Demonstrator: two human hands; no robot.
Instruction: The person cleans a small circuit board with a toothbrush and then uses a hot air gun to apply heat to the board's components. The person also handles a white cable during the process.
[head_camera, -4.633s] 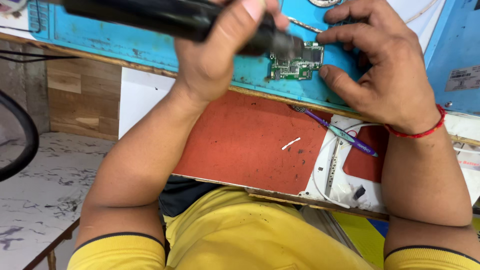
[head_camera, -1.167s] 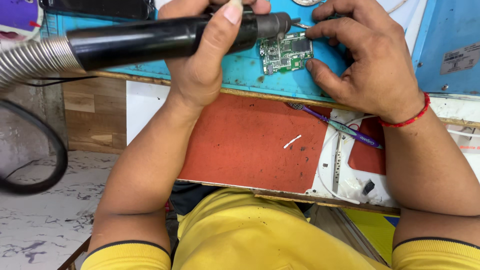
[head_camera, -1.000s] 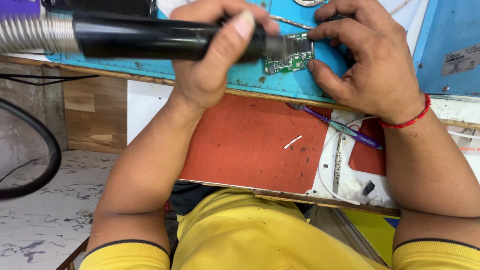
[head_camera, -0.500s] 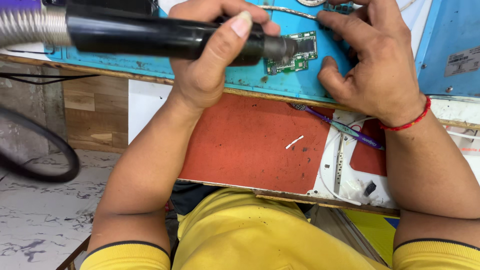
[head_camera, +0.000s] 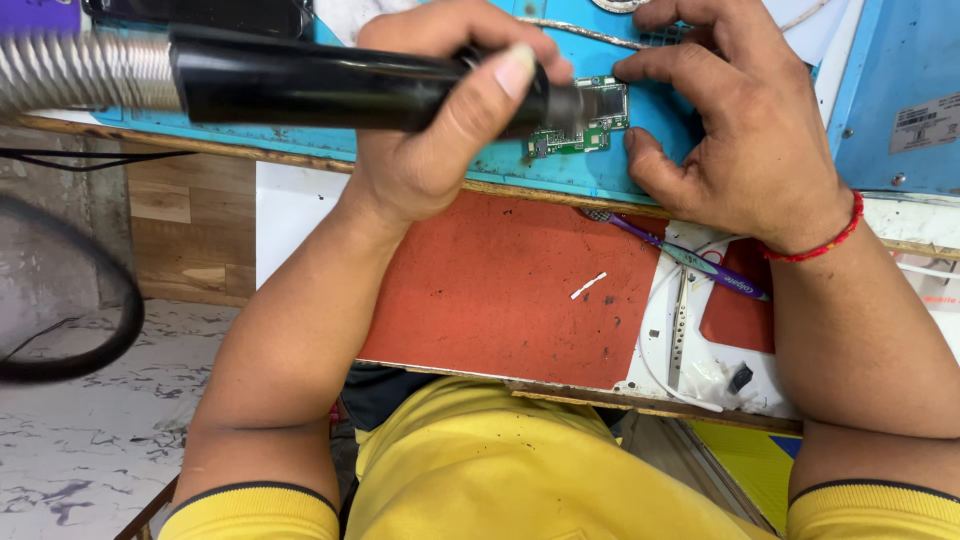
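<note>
Circuit board (head_camera: 585, 125) work sat at the far edge of the bench, so the account ran from the body outward. Nearest the camera was the yellow shirt (head_camera: 520, 470) of the person, with both bare forearms reaching forward over a red-orange mat (head_camera: 500, 285). On that mat lay a small white strip (head_camera: 588, 285), alone, and to its right a purple toothbrush (head_camera: 690, 255) rested across a white frame part (head_camera: 690, 340) near a thin white wire loop.

Beyond the mat came the blue work mat (head_camera: 600, 175), and on it the small green board, close to the mat's near edge. The left hand (head_camera: 440, 130) was wrapped shut around the black hot-air handle (head_camera: 350, 90), thumb over the top, with the ribbed metal hose (head_camera: 80, 72) running off to the left. The nozzle tip pointed right and hung just over the left part of the board; whether it touched could not be told. The right hand (head_camera: 745, 140) was spread, gripping nothing, its fingertips and thumb pressed around the board's right side and steadying it flat. A red thread bracelet (head_camera: 815, 240) circled that wrist.

As a judgement, the heating looked to be in mid-course: the board was held and the nozzle was aimed, yet no part appeared lifted off, and no tweezers showed in either hand.
</note>
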